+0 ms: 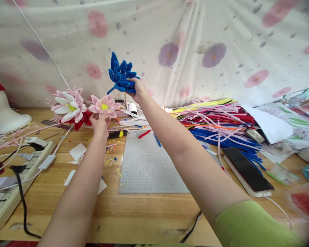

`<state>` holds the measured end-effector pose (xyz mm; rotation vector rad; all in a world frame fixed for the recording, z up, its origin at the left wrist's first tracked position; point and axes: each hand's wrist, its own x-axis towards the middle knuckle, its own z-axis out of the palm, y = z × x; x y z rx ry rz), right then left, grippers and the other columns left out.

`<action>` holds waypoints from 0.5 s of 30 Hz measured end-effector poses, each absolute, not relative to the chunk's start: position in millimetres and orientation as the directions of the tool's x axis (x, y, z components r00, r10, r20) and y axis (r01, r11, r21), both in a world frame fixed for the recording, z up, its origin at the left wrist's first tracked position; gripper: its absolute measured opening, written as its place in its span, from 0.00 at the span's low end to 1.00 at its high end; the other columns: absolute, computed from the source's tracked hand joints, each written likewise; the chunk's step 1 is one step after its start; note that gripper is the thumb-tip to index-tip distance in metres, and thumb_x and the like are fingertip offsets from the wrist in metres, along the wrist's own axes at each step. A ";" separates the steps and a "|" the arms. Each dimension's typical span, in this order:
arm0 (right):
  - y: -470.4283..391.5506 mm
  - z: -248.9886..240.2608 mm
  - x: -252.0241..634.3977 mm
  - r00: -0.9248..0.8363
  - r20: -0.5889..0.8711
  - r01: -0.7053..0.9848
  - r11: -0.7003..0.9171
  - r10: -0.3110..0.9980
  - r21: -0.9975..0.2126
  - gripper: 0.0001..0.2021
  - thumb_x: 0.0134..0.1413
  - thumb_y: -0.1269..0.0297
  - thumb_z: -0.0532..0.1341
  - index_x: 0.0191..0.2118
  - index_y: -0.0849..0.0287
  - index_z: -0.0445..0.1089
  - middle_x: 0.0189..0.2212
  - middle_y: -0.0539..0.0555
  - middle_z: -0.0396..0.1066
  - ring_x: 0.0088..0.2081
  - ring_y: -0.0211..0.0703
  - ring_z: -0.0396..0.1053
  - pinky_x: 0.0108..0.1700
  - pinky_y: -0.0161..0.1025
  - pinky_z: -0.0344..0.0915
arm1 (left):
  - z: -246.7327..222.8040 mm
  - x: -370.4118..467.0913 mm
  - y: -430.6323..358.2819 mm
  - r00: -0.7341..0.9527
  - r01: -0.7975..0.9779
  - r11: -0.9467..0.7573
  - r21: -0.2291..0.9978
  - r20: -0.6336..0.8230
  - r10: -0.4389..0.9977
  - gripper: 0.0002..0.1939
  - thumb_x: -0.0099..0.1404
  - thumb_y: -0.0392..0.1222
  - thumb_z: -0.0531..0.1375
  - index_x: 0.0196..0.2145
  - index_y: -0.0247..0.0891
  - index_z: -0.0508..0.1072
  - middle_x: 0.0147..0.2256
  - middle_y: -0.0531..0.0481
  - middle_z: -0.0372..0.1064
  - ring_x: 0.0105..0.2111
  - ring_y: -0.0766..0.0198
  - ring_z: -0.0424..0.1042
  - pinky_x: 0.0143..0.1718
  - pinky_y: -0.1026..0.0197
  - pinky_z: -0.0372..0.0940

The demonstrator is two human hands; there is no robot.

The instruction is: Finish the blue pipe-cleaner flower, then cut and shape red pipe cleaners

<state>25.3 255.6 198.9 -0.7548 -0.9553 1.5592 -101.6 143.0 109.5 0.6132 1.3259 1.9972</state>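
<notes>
A blue pipe-cleaner flower (122,74) with pointed petals and yellow stamens is held up before the curtain by my right hand (138,91), its fingers closed on the flower's right side. Lower and to the left, my left hand (100,124) is closed at a pink pipe-cleaner flower (104,105) with a yellow centre, fingers on its lower petals. Beside that stands a white and pink flower (70,106), and red petals (81,120) show beneath it. My fingertips are partly hidden by the petals.
A grey cutting mat (149,168) lies mid-table. Pipe cleaners (216,123) in several colours are heaped behind it. A phone (248,168) rests at right; a power strip (23,181) with cables is at left. A yellow-black tool (117,134) lies by the mat.
</notes>
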 end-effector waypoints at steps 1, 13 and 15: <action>256.6 193.3 25.5 -0.211 -0.031 -0.502 -0.135 0.977 -0.854 0.01 0.56 0.69 0.52 0.33 0.58 0.59 0.22 0.43 0.63 0.31 0.31 0.68 0.39 0.35 0.71 | 113.4 -102.7 147.6 -0.658 -0.282 -0.256 0.925 0.007 0.753 0.18 0.50 0.40 0.65 0.38 0.42 0.63 0.37 0.49 0.69 0.38 0.64 0.73 0.38 0.58 0.70; 277.9 143.2 16.4 -0.317 -0.176 -0.414 -0.303 0.932 -0.858 0.01 0.52 0.69 0.55 0.33 0.58 0.62 0.23 0.47 0.68 0.26 0.35 0.68 0.30 0.34 0.71 | 131.7 -114.7 154.1 -0.759 -0.365 -0.334 0.869 -0.070 0.647 0.03 0.59 0.38 0.57 0.33 0.37 0.66 0.35 0.52 0.69 0.30 0.72 0.70 0.35 0.65 0.67; 279.7 143.2 14.4 -0.356 -0.209 -0.377 -0.345 0.911 -0.859 0.01 0.54 0.68 0.55 0.32 0.58 0.62 0.22 0.47 0.68 0.25 0.35 0.69 0.30 0.36 0.71 | 127.2 -108.4 156.1 -0.730 -0.339 -0.283 0.897 -0.061 0.681 0.07 0.56 0.37 0.60 0.33 0.38 0.66 0.36 0.52 0.69 0.31 0.71 0.70 0.34 0.66 0.66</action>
